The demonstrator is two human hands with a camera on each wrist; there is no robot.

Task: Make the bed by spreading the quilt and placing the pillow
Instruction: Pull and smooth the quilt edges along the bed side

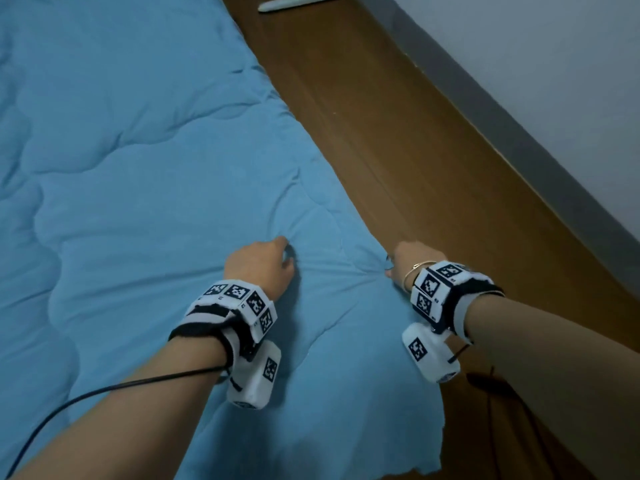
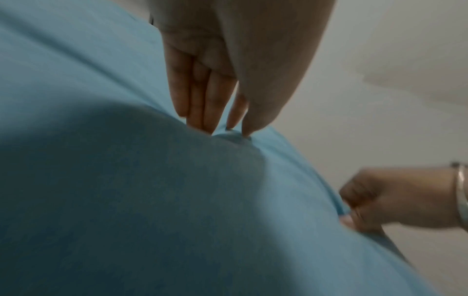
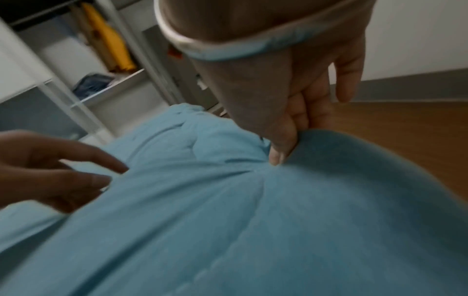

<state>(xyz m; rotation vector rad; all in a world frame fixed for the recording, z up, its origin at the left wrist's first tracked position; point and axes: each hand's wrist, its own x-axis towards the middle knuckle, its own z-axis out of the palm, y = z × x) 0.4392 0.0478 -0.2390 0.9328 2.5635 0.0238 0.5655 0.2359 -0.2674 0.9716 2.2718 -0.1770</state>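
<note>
A light blue quilt [image 1: 138,168] lies spread over the bed, puffy and creased, with its right edge hanging toward the floor. My left hand [image 1: 289,252] reaches down onto it a little in from that edge. In the left wrist view the left hand [image 2: 228,130] pinches a small fold of the quilt [image 2: 126,200] between thumb and straight fingers. My right hand [image 1: 389,265] grips the quilt's right edge, and in the right wrist view the right hand [image 3: 278,156] has its thumb on top of the quilt [image 3: 228,220] and its fingers underneath. Creases run between the two hands. No pillow is in view.
A wooden floor [image 1: 415,150] runs along the bed's right side, bounded by a grey skirting [image 1: 519,150] and a white wall [image 1: 554,64]. A white and green object [image 1: 294,1] lies on the floor far ahead. White shelves [image 3: 76,80] stand beyond the bed.
</note>
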